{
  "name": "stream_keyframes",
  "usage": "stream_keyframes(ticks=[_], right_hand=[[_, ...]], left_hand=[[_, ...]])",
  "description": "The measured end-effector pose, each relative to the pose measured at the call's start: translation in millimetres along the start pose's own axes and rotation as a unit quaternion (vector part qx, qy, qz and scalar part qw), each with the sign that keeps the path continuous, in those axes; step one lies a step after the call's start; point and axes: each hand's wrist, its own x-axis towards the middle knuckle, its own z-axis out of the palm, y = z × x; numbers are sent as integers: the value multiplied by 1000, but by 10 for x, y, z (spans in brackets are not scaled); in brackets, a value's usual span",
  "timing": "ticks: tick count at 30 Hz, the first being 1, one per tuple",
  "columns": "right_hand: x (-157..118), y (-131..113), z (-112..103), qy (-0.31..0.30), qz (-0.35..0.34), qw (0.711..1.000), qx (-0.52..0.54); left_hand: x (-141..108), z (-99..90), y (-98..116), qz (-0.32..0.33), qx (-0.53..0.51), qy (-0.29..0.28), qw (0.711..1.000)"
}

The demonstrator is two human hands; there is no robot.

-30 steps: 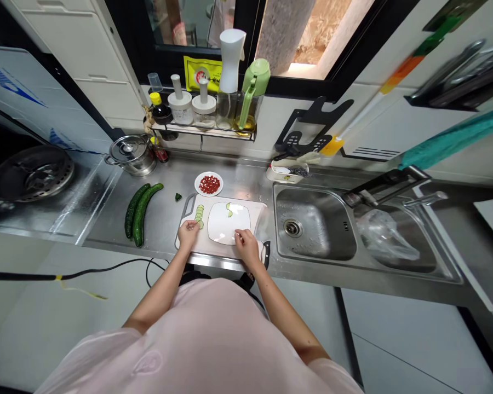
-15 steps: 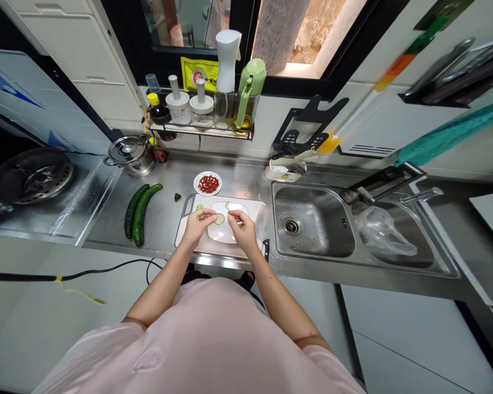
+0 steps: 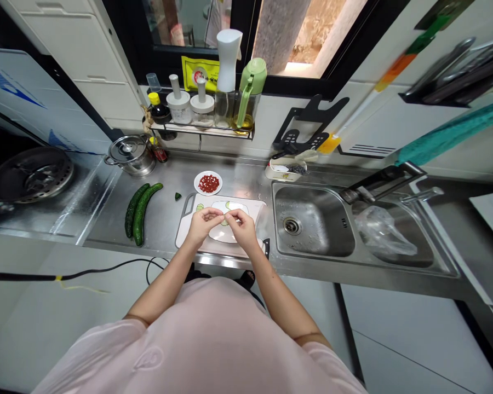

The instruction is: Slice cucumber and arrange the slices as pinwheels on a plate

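Observation:
My left hand (image 3: 203,225) and my right hand (image 3: 243,227) meet fingertip to fingertip over a white plate (image 3: 222,236). Both are closed in a pinch on a thin pale-green cucumber slice (image 3: 224,222), mostly hidden by the fingers. Another slice (image 3: 229,204) lies at the plate's far edge. Under the plate is a light cutting board (image 3: 182,236) with a grey handle. A few cucumber slices (image 3: 199,207) rest on its left part. Beside the board's right edge shows a black knife handle (image 3: 267,248).
Left of the board lie two whole cucumbers (image 3: 142,213) and a small green cucumber end (image 3: 178,196). Behind it stands a small dish of red pieces (image 3: 208,183). A lidded steel pot (image 3: 131,155) is farther left. The sink (image 3: 314,219) lies to the right.
My hands have come together: the left moved right with the cucumber slice, and the right hand's fingertips now meet it. The things on the counter have not moved.

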Motion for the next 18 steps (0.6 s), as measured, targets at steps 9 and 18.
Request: stream_keyframes(ticks=[9, 18], right_hand=[[2, -29, -16, 12, 7, 1000, 26], [33, -77, -76, 41, 10, 998, 36]], left_hand=[[1, 22, 41, 19, -5, -1, 1000], [-74, 21, 15, -157, -62, -52, 984]])
